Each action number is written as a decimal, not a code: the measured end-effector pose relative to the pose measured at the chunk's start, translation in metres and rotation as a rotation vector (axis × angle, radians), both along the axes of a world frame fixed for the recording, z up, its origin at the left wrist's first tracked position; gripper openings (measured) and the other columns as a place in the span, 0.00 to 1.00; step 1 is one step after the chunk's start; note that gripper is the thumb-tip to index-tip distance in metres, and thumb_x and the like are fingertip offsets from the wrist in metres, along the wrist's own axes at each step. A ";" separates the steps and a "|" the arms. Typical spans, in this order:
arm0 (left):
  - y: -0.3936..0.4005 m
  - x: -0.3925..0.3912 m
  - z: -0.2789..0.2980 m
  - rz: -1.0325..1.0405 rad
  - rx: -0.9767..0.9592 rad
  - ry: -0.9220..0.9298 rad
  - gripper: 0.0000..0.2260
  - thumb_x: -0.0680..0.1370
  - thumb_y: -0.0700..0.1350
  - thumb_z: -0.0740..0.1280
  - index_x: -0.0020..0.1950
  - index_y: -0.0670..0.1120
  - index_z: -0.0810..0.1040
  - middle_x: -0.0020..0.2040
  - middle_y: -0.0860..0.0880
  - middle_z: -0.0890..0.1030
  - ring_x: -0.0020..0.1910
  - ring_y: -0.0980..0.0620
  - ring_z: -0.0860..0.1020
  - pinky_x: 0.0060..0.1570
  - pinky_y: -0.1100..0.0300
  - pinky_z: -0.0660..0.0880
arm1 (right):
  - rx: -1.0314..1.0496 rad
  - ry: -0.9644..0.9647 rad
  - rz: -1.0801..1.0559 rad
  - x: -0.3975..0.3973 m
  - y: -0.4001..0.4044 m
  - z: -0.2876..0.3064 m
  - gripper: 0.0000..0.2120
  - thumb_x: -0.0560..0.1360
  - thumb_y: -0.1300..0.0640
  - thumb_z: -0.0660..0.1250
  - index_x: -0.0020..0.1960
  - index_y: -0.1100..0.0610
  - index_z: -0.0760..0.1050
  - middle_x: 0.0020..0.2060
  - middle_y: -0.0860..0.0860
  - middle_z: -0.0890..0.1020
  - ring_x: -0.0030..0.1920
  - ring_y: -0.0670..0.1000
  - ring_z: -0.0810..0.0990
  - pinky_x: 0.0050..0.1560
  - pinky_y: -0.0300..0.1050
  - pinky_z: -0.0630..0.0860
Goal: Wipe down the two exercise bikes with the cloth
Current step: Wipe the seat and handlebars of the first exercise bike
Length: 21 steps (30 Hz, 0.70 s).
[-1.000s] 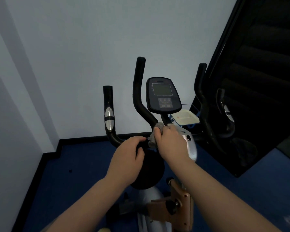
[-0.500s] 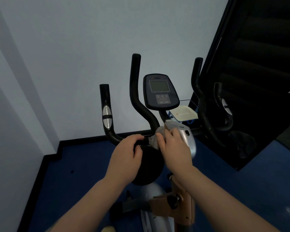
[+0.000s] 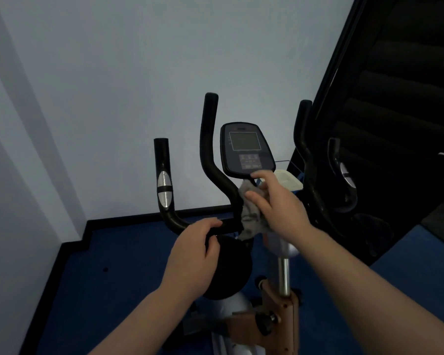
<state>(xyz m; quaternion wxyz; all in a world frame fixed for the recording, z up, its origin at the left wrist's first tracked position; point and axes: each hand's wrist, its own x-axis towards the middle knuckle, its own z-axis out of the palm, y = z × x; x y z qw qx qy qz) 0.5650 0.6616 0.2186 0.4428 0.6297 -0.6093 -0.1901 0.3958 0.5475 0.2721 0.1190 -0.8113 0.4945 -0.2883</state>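
Now the right hand (image 3: 280, 208), fingers pinching the cloth (image 3: 251, 213), has risen toward the console (image 3: 246, 149); left hand (image 3: 192, 254) fingers curl around the handlebar (image 3: 180, 222); console wiping likely next.

Two bare forearms, no sleeves, no rings or watch on the hands (image 3: 274, 208).
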 end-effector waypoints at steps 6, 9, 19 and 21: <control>0.000 0.001 0.000 -0.022 0.003 -0.007 0.15 0.79 0.43 0.61 0.64 0.55 0.74 0.57 0.65 0.73 0.57 0.69 0.69 0.55 0.75 0.64 | -0.184 0.086 0.074 0.036 -0.022 0.000 0.08 0.73 0.55 0.70 0.52 0.54 0.79 0.54 0.49 0.78 0.57 0.53 0.72 0.61 0.48 0.67; 0.000 0.001 0.000 -0.027 -0.004 -0.013 0.15 0.79 0.43 0.61 0.64 0.56 0.74 0.55 0.66 0.72 0.57 0.69 0.69 0.57 0.72 0.65 | -0.112 -0.029 0.111 0.031 -0.013 -0.014 0.13 0.70 0.52 0.74 0.52 0.56 0.80 0.56 0.49 0.76 0.60 0.49 0.70 0.61 0.42 0.67; 0.000 0.001 0.001 -0.042 0.017 0.002 0.15 0.79 0.44 0.61 0.64 0.56 0.75 0.56 0.64 0.74 0.57 0.66 0.72 0.58 0.65 0.69 | -0.061 -0.261 -0.011 0.019 0.032 -0.044 0.13 0.73 0.58 0.72 0.57 0.54 0.81 0.56 0.49 0.78 0.58 0.49 0.74 0.61 0.45 0.72; 0.000 0.001 0.001 -0.034 0.021 0.004 0.15 0.79 0.45 0.61 0.64 0.56 0.75 0.57 0.63 0.75 0.57 0.66 0.72 0.59 0.64 0.69 | -0.034 -0.309 -0.040 0.015 0.046 -0.051 0.12 0.73 0.58 0.72 0.57 0.53 0.82 0.54 0.49 0.78 0.58 0.48 0.75 0.60 0.45 0.73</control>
